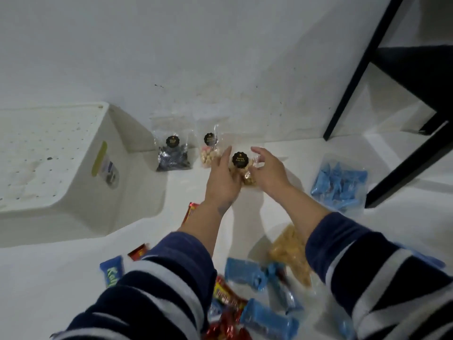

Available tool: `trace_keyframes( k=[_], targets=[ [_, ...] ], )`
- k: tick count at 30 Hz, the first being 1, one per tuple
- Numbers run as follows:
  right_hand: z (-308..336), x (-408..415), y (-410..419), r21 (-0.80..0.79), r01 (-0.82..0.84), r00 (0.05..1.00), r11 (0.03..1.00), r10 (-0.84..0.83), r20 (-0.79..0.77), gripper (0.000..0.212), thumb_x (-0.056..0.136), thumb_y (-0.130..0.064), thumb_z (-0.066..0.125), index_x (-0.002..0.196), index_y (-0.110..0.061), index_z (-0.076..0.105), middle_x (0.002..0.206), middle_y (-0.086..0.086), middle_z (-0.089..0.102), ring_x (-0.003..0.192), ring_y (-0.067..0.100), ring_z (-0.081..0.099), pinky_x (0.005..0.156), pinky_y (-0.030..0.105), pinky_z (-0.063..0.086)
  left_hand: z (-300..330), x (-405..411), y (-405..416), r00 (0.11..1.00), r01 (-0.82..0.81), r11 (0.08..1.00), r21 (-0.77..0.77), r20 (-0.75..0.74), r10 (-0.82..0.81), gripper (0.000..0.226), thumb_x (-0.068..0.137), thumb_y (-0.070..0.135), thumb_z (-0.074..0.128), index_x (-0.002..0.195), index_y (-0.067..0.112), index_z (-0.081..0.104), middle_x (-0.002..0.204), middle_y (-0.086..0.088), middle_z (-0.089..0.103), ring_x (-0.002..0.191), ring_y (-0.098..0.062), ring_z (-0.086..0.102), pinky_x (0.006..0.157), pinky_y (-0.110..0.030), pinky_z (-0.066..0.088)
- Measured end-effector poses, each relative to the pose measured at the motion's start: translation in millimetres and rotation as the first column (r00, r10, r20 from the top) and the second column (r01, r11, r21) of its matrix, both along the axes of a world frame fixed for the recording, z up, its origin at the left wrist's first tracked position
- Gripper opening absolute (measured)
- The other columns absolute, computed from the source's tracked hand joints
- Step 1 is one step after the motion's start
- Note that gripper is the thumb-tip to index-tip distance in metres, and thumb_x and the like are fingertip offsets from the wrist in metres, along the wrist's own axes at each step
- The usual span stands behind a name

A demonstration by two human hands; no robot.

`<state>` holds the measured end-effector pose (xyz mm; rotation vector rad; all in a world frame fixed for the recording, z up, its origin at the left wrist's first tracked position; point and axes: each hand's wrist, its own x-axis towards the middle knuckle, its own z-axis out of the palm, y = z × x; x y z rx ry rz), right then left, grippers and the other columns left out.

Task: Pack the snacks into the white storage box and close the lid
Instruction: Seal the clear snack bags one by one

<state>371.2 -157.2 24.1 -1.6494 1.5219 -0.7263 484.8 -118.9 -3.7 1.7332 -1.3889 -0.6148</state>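
The white storage box (pixel 73 163) sits at the left against the wall, its lid (pixel 46 146) on top, a flat panel dotted with small holes; the inside cannot be seen. A green and grey label (pixel 105 165) is stuck to the side wall facing the snacks.

To its right, three clear bags with round black stickers stand in a row on the white surface. The first bag (pixel 172 153) holds dark pieces, the second (pixel 209 150) pale round ones, and the third, a bag of nuts (pixel 241 168), is between the two hands. The left hand (pixel 221 180) touches its left side with straight fingers, while the right hand (pixel 268 171) hovers just beside its right side with fingers spread and relaxed; neither hand grips it.

Further right lies a clear pack of blue wrapped sweets (pixel 339 182), beside the black legs of a piece of furniture (pixel 367 82) cut off by the frame.

Near the bottom edge lie more snacks: a bag of yellow crisps (pixel 291 253), several blue wrapped bars (pixel 267 317), red packets (pixel 228 298) and a blue bar (pixel 111 269), partly hidden by the striped sleeves (pixel 171 278). Their print is too blurred to read.
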Motion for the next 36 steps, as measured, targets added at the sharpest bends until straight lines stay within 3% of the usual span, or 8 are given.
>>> trace_keyframes(
  k=[3,8,11,16,19,25,31,36],
  targets=[
    [-2,-6,-55,0.016,-0.029,0.999,0.999,0.03,-0.036,0.052,0.091,-0.004,0.054,0.139,-0.024,0.047,0.13,0.006,0.053,0.115,0.021,0.055,0.083,0.02,0.04,-4,-9,-51,1.0,-0.012,0.999,0.032,-0.01,0.012,0.065,0.093,0.01,0.052,0.15,0.021,0.023,0.143,-0.012,0.034,0.121,-0.026,0.05,0.1,-0.028,0.038],
    [-16,-5,-90,0.07,-0.123,0.991,0.99,0.126,-0.034,0.06,0.09,-0.009,0.059,0.144,-0.025,0.038,0.14,0.006,0.047,0.128,0.023,0.047,0.102,0.027,0.038,-21,-9,-88,1.0,0.001,0.99,0.142,-0.027,0.003,0.075,0.09,0.008,0.055,0.152,0.022,0.015,0.143,-0.01,0.029,0.124,-0.025,0.046,0.101,-0.022,0.034],
    [-19,-6,-94,0.076,-0.164,0.984,0.983,0.168,-0.053,0.066,0.089,-0.013,0.062,0.147,-0.026,0.033,0.143,0.006,0.044,0.13,0.024,0.045,0.104,0.028,0.037,-26,-7,-87,1.0,0.021,0.983,0.182,-0.019,-0.017,0.079,0.089,0.01,0.058,0.152,0.022,0.014,0.148,-0.009,0.026,0.132,-0.023,0.04,0.103,-0.02,0.03],
    [-15,-22,-83,0.091,-0.183,0.975,0.979,0.192,-0.108,0.059,0.09,-0.006,0.055,0.143,-0.027,0.038,0.143,0.006,0.042,0.124,0.026,0.05,0.087,0.027,0.042,-17,-12,-60,0.997,0.045,0.986,0.161,0.048,-0.054,0.078,0.085,0.005,0.059,0.15,0.023,0.021,0.149,-0.005,0.022,0.134,-0.02,0.034,0.094,-0.013,0.027],
    [-9,-43,-62,0.094,-0.226,0.953,0.97,0.24,-0.184,0.048,0.092,-0.013,0.055,0.138,-0.025,0.045,0.14,0.005,0.045,0.121,0.024,0.052,0.087,0.024,0.039,-11,-19,-29,0.974,0.142,0.965,0.219,0.141,-0.176,0.08,0.083,0.012,0.064,0.15,0.025,0.023,0.149,-0.001,0.021,0.13,-0.02,0.039,0.097,-0.023,0.039],
    [10,-94,8,0.193,-0.227,0.923,0.954,0.275,-0.27,0.038,0.094,-0.023,0.056,0.132,-0.023,0.053,0.136,0.006,0.051,0.121,0.02,0.052,0.083,0.02,0.037,3,-46,38,0.941,0.282,0.883,0.376,0.072,-0.331,0.077,0.086,0.018,0.058,0.15,0.032,0.018,0.148,0.0,0.028,0.129,-0.02,0.039,0.094,-0.029,0.043],
    [32,-140,85,0.19,-0.067,0.919,0.979,0.135,-0.371,0.035,0.092,-0.025,0.056,0.127,-0.022,0.056,0.131,0.004,0.056,0.117,0.02,0.055,0.089,0.024,0.04,16,-81,82,0.807,0.468,0.758,0.453,0.129,-0.576,0.084,0.079,0.012,0.065,0.15,0.028,0.023,0.148,0.001,0.027,0.137,-0.018,0.031,0.105,-0.023,0.031],
    [34,-173,143,0.197,0.123,0.882,0.973,-0.016,-0.471,0.041,0.089,-0.024,0.056,0.13,-0.022,0.052,0.132,0.007,0.053,0.118,0.022,0.055,0.092,0.029,0.043,10,-97,97,0.596,0.548,0.606,0.576,0.239,-0.766,0.097,0.071,0.017,0.073,0.15,0.03,0.019,0.155,0.002,0.012,0.142,-0.021,0.022,0.115,-0.036,0.03]
  ],
)
